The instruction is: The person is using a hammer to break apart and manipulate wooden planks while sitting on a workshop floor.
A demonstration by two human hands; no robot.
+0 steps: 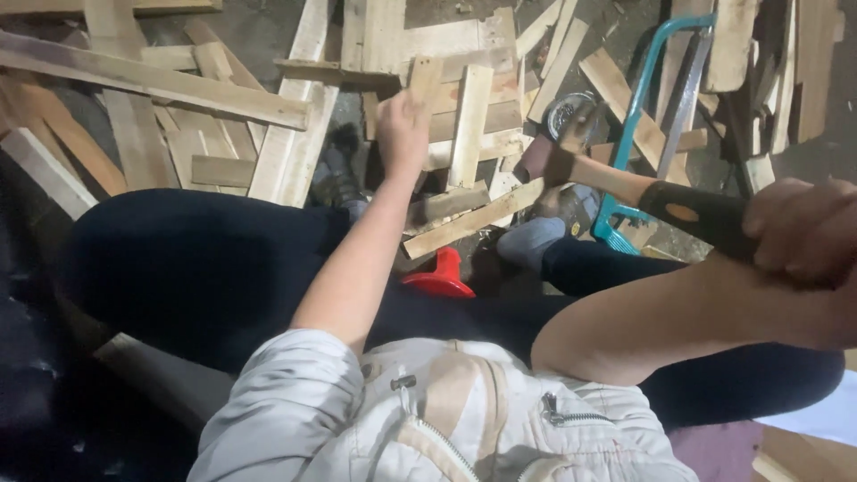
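The hatchet's head is motion-blurred, its edge unreadable. The right hand runs off the frame's right edge. The red stool hides mostly beneath the legs.

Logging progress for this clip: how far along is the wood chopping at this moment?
Done: many pale split wood strips lie scattered over the floor. In hand: the left hand steadies an upright pale wooden slat, while the right hand has its grip on a wooden-handled hatchet, raised. Left: that slat looks whole; wider boards lie beyond it.
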